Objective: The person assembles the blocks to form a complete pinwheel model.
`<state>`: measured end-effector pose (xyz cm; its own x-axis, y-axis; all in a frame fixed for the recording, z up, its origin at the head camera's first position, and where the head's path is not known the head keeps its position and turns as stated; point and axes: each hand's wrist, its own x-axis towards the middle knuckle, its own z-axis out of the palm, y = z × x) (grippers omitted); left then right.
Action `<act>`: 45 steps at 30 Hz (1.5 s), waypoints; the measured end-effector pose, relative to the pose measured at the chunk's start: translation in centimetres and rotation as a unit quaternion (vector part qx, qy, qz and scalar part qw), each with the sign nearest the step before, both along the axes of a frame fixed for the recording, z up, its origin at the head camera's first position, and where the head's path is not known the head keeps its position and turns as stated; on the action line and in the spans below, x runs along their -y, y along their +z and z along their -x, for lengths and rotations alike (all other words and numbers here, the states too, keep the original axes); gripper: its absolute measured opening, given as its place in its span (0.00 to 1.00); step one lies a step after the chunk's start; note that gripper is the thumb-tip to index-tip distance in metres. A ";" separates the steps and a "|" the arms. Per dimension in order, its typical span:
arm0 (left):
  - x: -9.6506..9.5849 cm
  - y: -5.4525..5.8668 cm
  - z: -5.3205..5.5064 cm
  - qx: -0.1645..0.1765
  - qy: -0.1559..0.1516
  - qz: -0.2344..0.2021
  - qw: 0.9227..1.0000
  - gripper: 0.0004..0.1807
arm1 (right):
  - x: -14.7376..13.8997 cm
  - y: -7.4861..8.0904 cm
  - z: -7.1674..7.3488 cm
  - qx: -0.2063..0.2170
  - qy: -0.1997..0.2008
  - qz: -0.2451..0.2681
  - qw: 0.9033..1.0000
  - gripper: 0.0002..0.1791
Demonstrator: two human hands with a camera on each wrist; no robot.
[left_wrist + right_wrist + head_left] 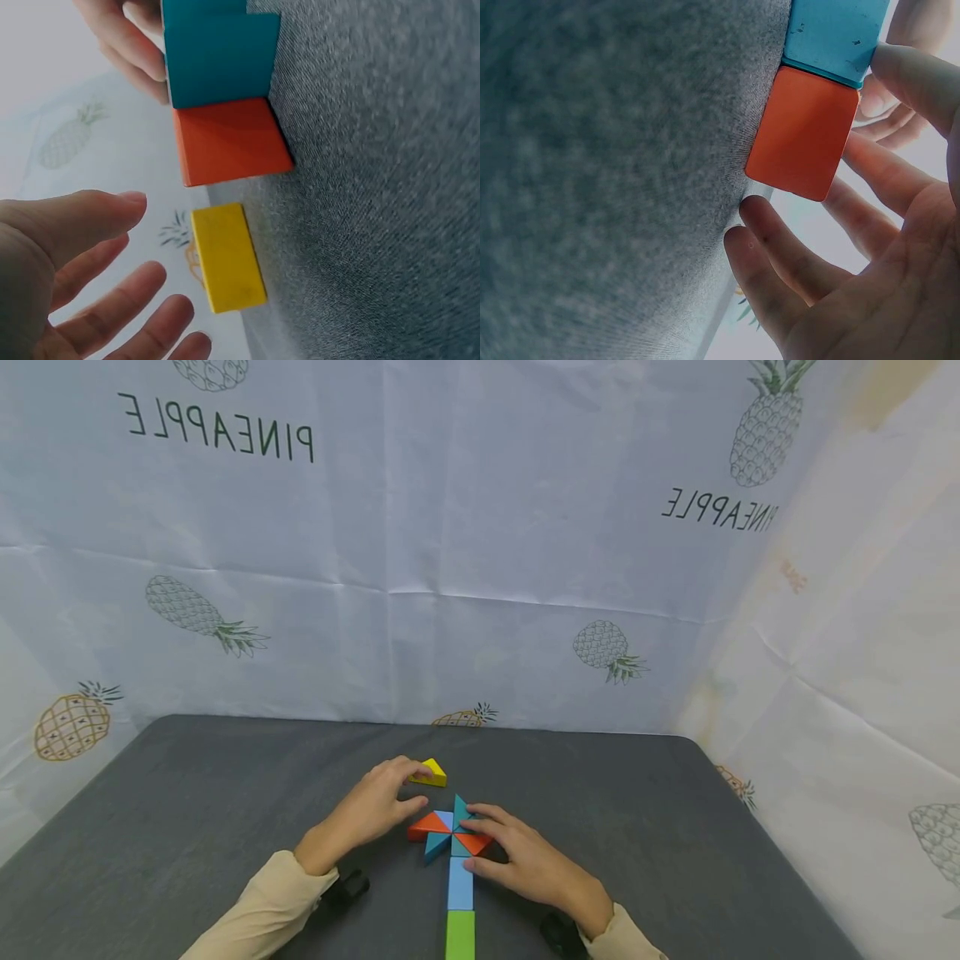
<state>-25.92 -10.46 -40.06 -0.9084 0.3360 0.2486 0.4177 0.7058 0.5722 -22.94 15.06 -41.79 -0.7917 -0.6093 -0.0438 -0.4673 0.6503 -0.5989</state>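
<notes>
Triangular blocks form a pinwheel on the dark table: a red-orange one (427,827) at left, another red-orange one (474,842) at right, teal ones (437,846) and a light blue one (446,818). Below it, a light blue block (461,885) and a green block (461,935) line up like a stem. My right hand (528,860) spreads over the pinwheel's right side, its thumb by the light blue block and fingertips at the upper teal piece. Beyond the pinwheel lies a yellow triangular block (229,259). My left hand (375,806) reaches toward it, fingers loose and apart from it in the left wrist view.
The dark grey table (600,785) ends at a hanging white cloth (480,527) printed with pineapples, which also covers the right side. A black wrist camera (348,887) sits under the left wrist, and another (561,935) under the right.
</notes>
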 end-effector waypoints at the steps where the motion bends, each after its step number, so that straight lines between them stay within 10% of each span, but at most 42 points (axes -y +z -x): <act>1: 0.0 0.0 0.2 -0.001 0.002 0.001 1.000 0.18 | 0.0 0.0 0.0 0.000 -0.001 -0.001 1.000 0.33; 45: -1.6 -1.0 5.1 0.077 0.004 0.077 0.994 0.17 | 0.1 0.0 0.4 0.010 -0.001 -0.008 1.000 0.33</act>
<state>-31.00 -8.90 -41.04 -0.9348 0.3515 0.0519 0.3267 0.7930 0.5143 -23.38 14.97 -41.79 -0.7915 -0.6072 -0.0703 -0.4542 0.6612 -0.5972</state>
